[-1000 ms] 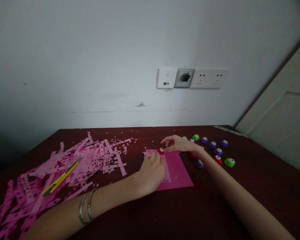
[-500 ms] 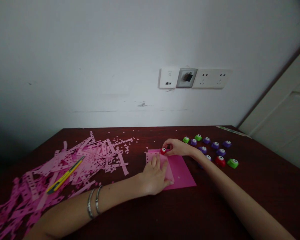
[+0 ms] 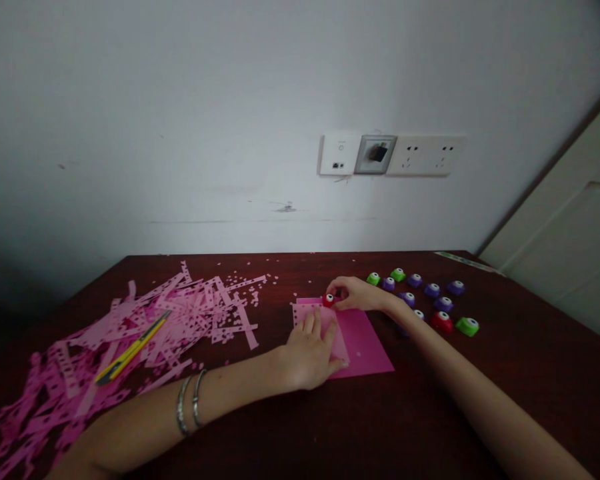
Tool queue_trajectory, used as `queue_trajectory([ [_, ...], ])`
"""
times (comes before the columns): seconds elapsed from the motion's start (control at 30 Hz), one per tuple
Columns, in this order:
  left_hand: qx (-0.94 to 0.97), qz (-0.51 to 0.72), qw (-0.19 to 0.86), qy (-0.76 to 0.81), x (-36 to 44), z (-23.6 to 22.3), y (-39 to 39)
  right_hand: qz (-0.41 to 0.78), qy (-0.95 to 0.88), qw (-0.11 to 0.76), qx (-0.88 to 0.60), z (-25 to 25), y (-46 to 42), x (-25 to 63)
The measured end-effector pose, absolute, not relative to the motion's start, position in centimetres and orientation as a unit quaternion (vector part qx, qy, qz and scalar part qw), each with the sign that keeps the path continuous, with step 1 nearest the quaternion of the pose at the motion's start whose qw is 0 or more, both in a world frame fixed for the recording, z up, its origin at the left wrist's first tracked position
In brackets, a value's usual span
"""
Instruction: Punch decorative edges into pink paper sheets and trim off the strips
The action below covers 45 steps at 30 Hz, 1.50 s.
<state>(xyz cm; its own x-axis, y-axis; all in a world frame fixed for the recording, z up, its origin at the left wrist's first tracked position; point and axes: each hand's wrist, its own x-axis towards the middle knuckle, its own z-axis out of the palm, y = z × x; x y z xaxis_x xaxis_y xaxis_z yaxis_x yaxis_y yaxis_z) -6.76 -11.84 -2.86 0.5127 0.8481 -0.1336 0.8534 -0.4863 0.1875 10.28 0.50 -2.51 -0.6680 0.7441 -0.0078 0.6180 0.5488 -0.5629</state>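
Observation:
My left hand (image 3: 310, 348) lies with fingers spread on a light pink sheet of paper (image 3: 339, 343), pressing it down. Small holes run along that sheet's left edge. Beneath it is a darker pink sheet (image 3: 367, 347), showing on the right. At the far edge of the light sheet sits a small red craft punch (image 3: 328, 301) with a white top. The fingers of my right hand (image 3: 353, 294) are closed around the punch from the right. The punch's underside and the paper edge inside it are hidden.
Left of my hands is a heap of punched pink paper strips (image 3: 180, 320) with a yellow utility knife (image 3: 133, 350) on it. Tiny paper bits are scattered behind. Several green, purple and red punches, one red punch (image 3: 441, 322) among them, stand right. A wall with sockets (image 3: 425, 156) rises behind.
My right hand has moved from hovering beside the red punch to gripping it. My left hand has shifted down the sheet and spread its fingers. The view has turned slightly left.

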Motion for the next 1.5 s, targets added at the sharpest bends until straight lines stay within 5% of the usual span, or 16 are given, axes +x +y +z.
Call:
queue_trajectory([
  [1.5, 0.864, -0.091, 0.120, 0.480, -6.5, -2.5, -11.5, 0.263, -0.837, 0.175, -0.447, -2.4, 1.9, 12.9],
])
